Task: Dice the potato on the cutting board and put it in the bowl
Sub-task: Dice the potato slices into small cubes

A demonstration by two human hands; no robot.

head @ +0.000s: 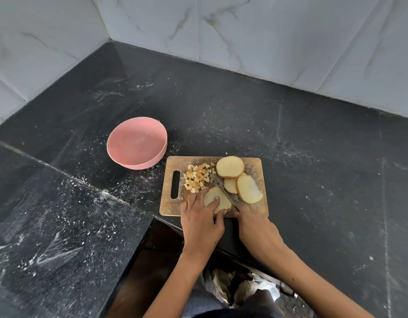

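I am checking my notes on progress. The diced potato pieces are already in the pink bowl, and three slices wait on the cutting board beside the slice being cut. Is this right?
Not quite. The head view shows the pink bowl holding no potato; the diced potato pieces lie in a heap on the cutting board, near its handle slot. The rest stands: three slices wait beside the slice being cut.

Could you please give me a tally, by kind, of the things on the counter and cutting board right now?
Pink bowl: 1
Wooden cutting board: 1
Knife: 1
Potato slices, uncut (one under the left hand, three stacked to its right): 4
Pile of diced potato: 1
Total: 8
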